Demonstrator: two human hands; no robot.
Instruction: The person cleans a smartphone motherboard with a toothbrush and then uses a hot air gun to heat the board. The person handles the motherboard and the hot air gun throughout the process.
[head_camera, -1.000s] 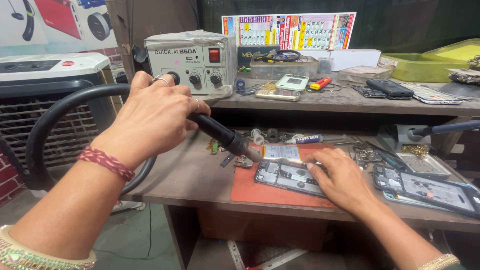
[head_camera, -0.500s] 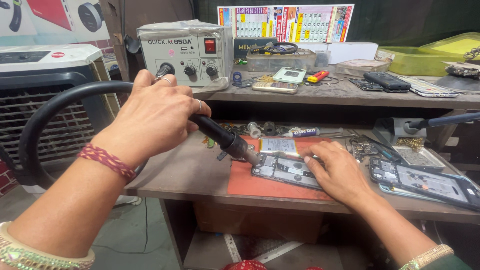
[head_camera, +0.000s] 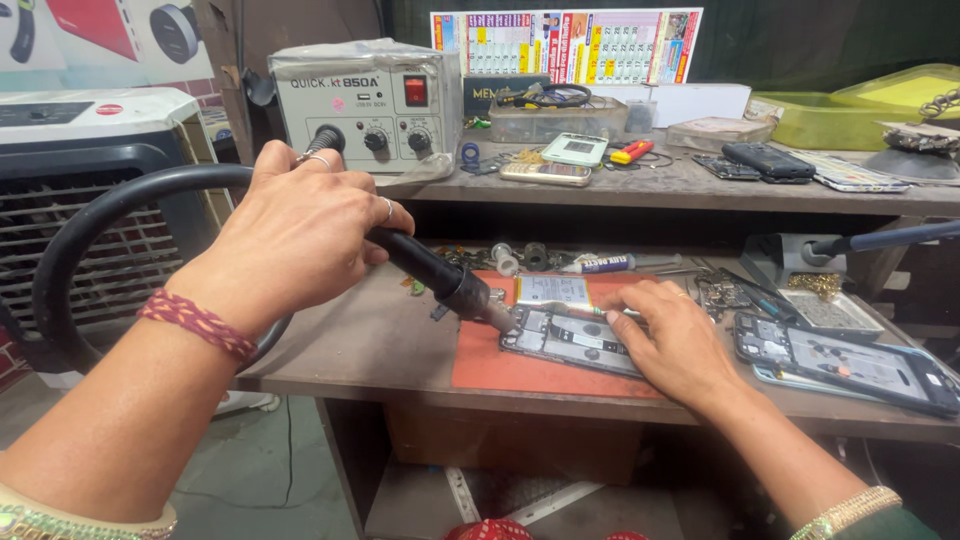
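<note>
Hot air wand (head_camera: 440, 275) is gripped in the left hand (head_camera: 300, 225), fingers wrapped tight around the black handle, with the metal tip angled down and away from that hand onto the near corner of the opened phone (head_camera: 570, 338). So the wand sits between both hands, tip right at the phone's edge; whether it's actually touching can't be told. Thick black hose (head_camera: 110, 215) is looped back behind the left wrist, where a red thread band (head_camera: 195, 322) is worn.

Right hand (head_camera: 680, 340) is laid flat on the far side of the phone, fingers pressed together and pinning it down on the orange mat (head_camera: 500, 365). Just past its fingertips a small tube of paste (head_camera: 605, 264) is lying. Off to the right hand's outer side another opened phone (head_camera: 850, 362) is resting on the bench (head_camera: 370, 345).

Further back, beyond the left hand, the grey hot air station (head_camera: 365, 95) is parked on the upper shelf (head_camera: 680, 185), red switch lit.
</note>
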